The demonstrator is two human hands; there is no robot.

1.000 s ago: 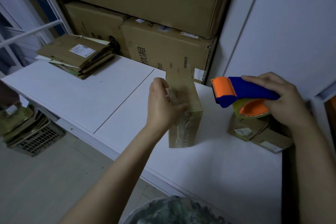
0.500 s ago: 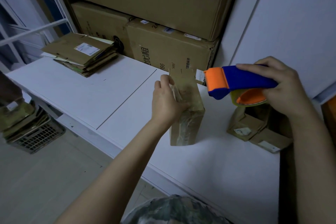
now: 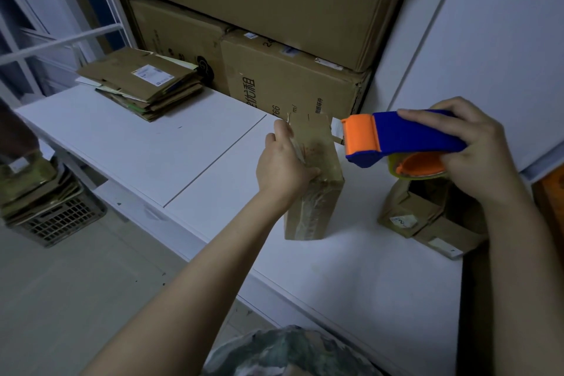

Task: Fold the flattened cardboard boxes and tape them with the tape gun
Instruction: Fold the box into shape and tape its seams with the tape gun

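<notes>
Gripping left hand (image 3: 282, 168): fingers curled on box (image 3: 316, 189), unchanged.
Right hand (image 3: 476, 156): grips tape gun (image 3: 396, 139), now nearer box top.
Count: one tape gun, one flattened stack (image 3: 143, 85) left of box.

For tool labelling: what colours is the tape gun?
The tape gun is blue with orange front; head view.

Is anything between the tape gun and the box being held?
Nothing visible. The tape gun in the right hand hangs beside the box, near its top, a bare gap between them; the left hand grips its left side.
</notes>
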